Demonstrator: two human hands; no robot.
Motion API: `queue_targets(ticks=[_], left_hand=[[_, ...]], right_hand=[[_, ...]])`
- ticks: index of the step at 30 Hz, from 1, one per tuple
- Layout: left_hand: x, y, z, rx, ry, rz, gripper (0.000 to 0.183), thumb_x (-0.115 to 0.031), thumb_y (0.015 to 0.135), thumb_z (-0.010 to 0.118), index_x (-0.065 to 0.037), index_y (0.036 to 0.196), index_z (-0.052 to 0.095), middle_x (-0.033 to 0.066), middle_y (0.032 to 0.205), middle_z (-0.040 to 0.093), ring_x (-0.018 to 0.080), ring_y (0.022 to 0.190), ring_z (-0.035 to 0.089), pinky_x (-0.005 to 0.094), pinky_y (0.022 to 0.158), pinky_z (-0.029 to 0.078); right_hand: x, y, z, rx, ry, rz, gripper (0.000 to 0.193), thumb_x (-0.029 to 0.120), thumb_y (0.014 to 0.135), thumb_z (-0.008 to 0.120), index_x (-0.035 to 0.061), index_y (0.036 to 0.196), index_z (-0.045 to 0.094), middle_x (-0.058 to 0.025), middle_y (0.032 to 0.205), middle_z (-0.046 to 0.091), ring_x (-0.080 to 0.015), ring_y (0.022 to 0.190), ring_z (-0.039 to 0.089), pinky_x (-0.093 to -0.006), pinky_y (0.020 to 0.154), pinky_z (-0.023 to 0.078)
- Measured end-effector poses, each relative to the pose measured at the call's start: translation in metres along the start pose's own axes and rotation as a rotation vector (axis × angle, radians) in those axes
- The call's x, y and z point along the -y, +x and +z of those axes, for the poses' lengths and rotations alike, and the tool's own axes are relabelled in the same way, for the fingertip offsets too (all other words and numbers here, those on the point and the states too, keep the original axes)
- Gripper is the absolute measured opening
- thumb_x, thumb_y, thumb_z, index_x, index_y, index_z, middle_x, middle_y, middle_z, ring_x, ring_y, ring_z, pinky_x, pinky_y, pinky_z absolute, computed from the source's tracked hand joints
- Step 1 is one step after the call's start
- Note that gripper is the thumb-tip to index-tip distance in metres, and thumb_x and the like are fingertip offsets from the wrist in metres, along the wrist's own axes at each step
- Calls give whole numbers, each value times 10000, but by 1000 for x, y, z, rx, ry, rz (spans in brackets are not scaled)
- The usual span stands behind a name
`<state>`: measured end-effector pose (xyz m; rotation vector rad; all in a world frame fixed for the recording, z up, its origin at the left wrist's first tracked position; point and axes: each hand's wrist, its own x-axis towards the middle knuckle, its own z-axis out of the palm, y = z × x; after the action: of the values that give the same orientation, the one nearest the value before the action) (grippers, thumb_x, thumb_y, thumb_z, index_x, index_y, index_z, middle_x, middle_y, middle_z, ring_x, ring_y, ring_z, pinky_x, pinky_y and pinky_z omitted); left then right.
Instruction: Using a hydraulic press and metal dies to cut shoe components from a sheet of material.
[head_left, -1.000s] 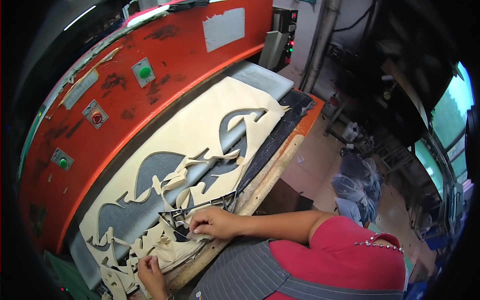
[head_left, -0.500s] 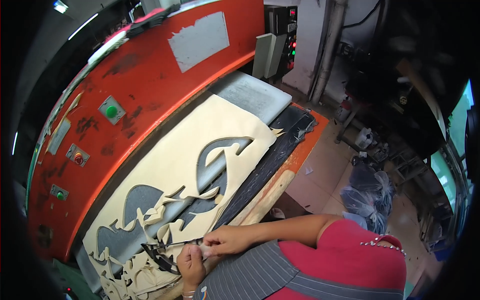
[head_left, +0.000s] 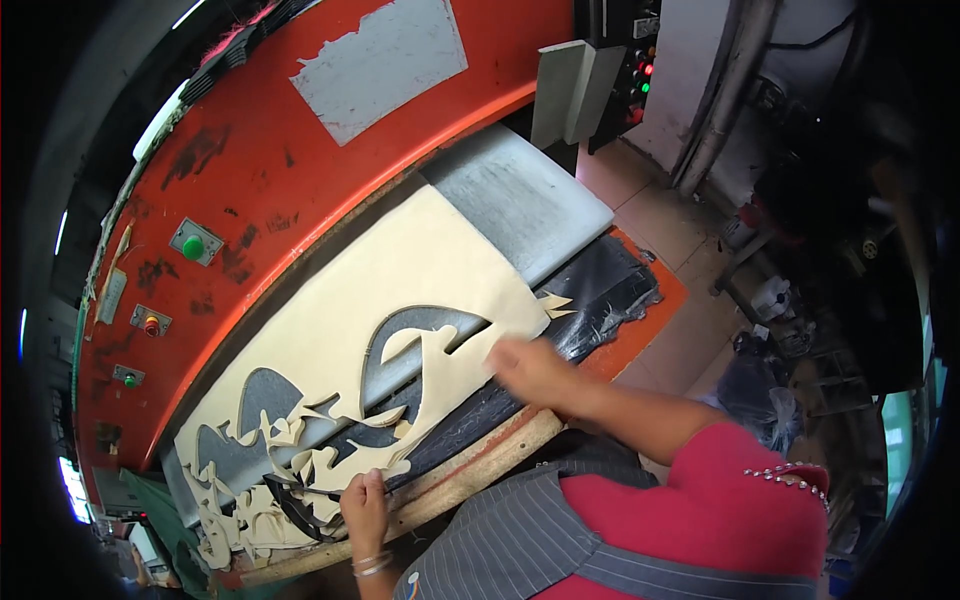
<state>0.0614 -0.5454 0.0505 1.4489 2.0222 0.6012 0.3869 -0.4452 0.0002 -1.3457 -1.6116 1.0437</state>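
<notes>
Cream sheet (head_left: 400, 260), with shapes cut out, lies on a pale board (head_left: 520, 200). The left hand (head_left: 364, 505) is curled closed on a black frame (head_left: 292, 508) at its near edge; the blurred right hand (head_left: 530, 370) overlaps the sheet's edge, its grip unclear.

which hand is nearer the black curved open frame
Left: the left hand holds the black curved frame; the right hand is well off to its right, near the flat cream sheet's edge.
</notes>
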Motion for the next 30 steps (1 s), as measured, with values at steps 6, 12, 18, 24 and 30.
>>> queue_targets(ticks=[6, 12, 18, 24, 30], left_hand=[[-38, 19, -5, -111, 534, 26, 486, -264, 747, 750, 16, 1099, 567, 147, 861, 587, 298, 744, 568, 384, 698, 470], [-104, 56, 54, 112, -2, 246, 300, -172, 791, 724, -7, 1022, 628, 31, 712, 583, 105, 622, 524, 246, 587, 450], [-180, 90, 128, 379, -111, 365, 203, -196, 846, 669, -4, 910, 650, 22, 741, 627, 76, 636, 551, 235, 584, 455], [-184, 124, 163, 312, -331, 72, 225, -213, 872, 644, 2, 886, 579, 35, 741, 598, 81, 586, 553, 220, 529, 465], [-161, 101, 174, 221, -272, 258, 231, -181, 815, 697, -10, 934, 598, 71, 812, 623, 168, 777, 594, 288, 715, 488]], right_hand=[[-46, 19, -41, -338, -477, -31, 329, 198, 792, 653, 26, 1062, 577, -132, 965, 578, -327, 943, 550, -431, 797, 467], [-43, 16, -35, -419, -496, -128, 305, 175, 757, 682, 49, 1026, 614, -100, 965, 590, -292, 916, 560, -397, 765, 479], [-42, 21, -39, -469, -324, -228, 175, 141, 761, 690, 38, 897, 647, -83, 844, 609, -268, 798, 587, -349, 690, 484], [-40, 23, -49, -295, 255, 132, 158, 151, 834, 654, 9, 896, 627, -118, 752, 630, -153, 651, 583, -296, 604, 465], [-44, 28, -61, -544, -202, -397, 141, 157, 838, 659, 19, 807, 654, -103, 730, 631, -116, 598, 562, -281, 563, 461]])
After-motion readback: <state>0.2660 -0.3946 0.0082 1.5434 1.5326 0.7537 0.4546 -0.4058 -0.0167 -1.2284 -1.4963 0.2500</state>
